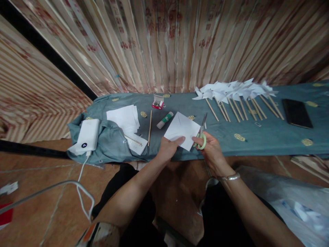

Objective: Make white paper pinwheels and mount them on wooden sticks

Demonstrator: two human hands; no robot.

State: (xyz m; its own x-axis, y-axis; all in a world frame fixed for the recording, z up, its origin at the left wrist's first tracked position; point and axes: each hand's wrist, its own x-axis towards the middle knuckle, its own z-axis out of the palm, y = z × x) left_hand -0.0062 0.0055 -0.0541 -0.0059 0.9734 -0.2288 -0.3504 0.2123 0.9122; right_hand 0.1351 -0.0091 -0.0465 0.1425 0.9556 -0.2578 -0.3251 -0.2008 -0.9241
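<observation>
A square of white paper with a line running in from its top corner is pinched in my left hand, thumb on top. My right hand has its fingers around the pale green handles of a pair of scissors. The blades point up and away, just right of the paper's right corner. Behind the paper lies a glue stick with a green label. A single wooden stick rests left of it, near a stack of white paper sheets.
Several white paper pinwheels on wooden sticks lie at the back right, beside a black phone. A small red box stands open at the back. On the left, a white power bank has a cable hanging off the cloth-covered bench.
</observation>
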